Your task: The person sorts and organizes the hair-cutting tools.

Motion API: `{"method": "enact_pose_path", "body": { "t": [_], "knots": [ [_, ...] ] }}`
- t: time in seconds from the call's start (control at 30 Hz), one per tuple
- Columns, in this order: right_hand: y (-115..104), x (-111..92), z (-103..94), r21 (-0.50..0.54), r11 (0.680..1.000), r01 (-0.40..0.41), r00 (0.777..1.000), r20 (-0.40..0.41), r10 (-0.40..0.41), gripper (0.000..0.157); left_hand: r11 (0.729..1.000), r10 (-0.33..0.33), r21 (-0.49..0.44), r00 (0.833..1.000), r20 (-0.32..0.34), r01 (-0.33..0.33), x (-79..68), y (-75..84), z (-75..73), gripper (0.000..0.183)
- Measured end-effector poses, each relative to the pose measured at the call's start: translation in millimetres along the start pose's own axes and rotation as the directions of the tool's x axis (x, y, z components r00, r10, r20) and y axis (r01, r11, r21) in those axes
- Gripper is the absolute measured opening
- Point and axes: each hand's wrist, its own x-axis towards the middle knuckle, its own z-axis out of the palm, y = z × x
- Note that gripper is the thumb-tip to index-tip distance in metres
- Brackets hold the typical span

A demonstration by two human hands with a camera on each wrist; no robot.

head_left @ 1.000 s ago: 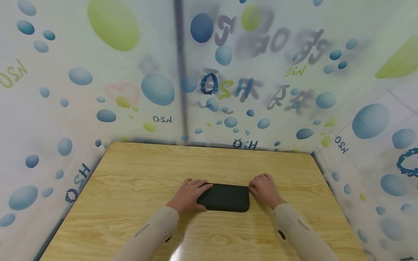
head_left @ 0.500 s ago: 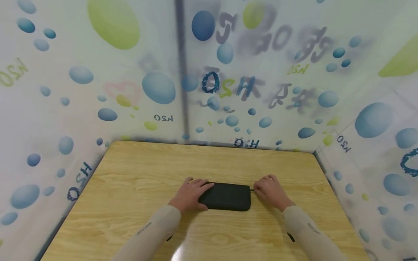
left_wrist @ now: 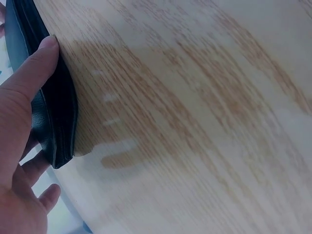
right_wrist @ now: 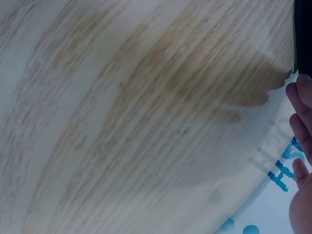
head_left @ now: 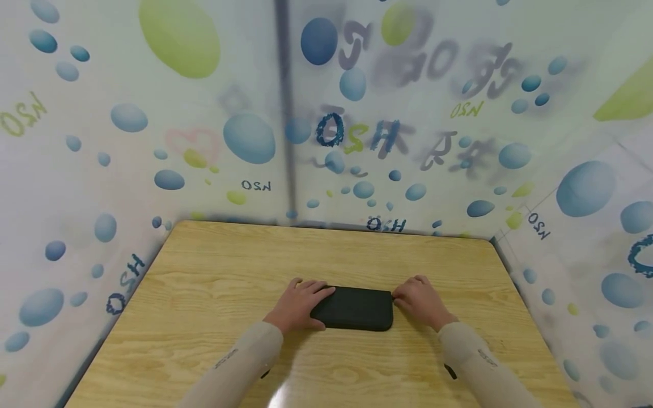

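Observation:
A flat black zippered pouch (head_left: pixel 357 309) with rounded near corners lies on the wooden table in the head view. My left hand (head_left: pixel 297 306) grips its left end, fingers spread over the top and thumb at the near edge. In the left wrist view that thumb (left_wrist: pixel 36 70) presses the pouch's side, where a zipper (left_wrist: pixel 61 141) runs along the edge. At the pouch's far right corner, my right hand (head_left: pixel 420 301) pinches the small dark zipper pull, mostly hidden by the fingertips. The right wrist view catches only the fingers (right_wrist: pixel 302 129) and a dark strip of the pouch.
The light wooden table (head_left: pixel 229 260) reaches back to a wall (head_left: pixel 204 113) printed with blue and green drops and lettering. Similar walls stand close on the left and right.
My right hand drew slightly right from the pouch's corner, baring the small pull, then came back close to the corner. The left hand keeps its grip, and the pouch stays nearly still.

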Motion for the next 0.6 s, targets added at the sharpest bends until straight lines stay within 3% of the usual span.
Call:
{"method": "enact_pose_path", "body": {
  "t": [0.23,0.6],
  "knots": [
    [-1.5,-1.0,-4.7,-0.004,1.0,0.015,0.999,-0.039,-0.015,0.006,1.0,-0.001,0.015,1.0,-0.01,0.001,-1.0,1.6,-1.1,0.087],
    [-0.7,-7.0,-10.1,-0.054,0.997,0.053,0.999,0.011,-0.053,0.004,0.999,0.014,0.03,0.998,-0.063,-0.012,-4.1,0.3,3.5,0.087]
  ]
}}
